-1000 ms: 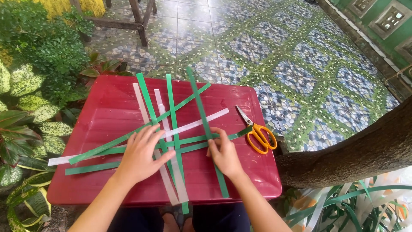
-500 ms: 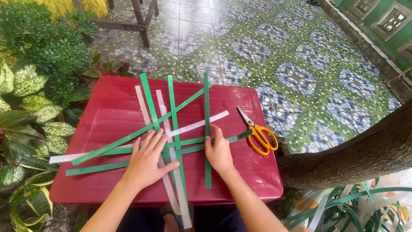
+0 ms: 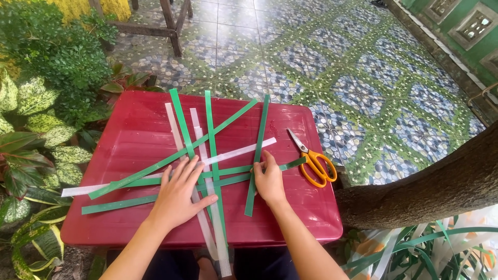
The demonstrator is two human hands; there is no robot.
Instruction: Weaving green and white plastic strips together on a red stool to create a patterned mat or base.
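Observation:
Several green strips (image 3: 211, 136) and white strips (image 3: 239, 151) lie crossed in a loose weave on a red plastic lid (image 3: 129, 140). My left hand (image 3: 179, 192) lies flat with fingers spread on the crossing of the strips, pressing them down. My right hand (image 3: 268, 181) pinches one upright green strip (image 3: 259, 140) at the right of the weave, where it meets the horizontal strips.
Orange-handled scissors (image 3: 314, 161) lie on the lid's right side. Leafy plants (image 3: 36, 103) crowd the left. A tree trunk (image 3: 430, 181) runs along the right, with more loose strips (image 3: 415, 249) below it. A patterned tile floor and a wooden stool's legs (image 3: 168, 23) lie beyond.
The right hand has swung the rightmost green strip from a slant to nearly upright and pushed it farther up the lid. The left hand has stayed pressing on the weave.

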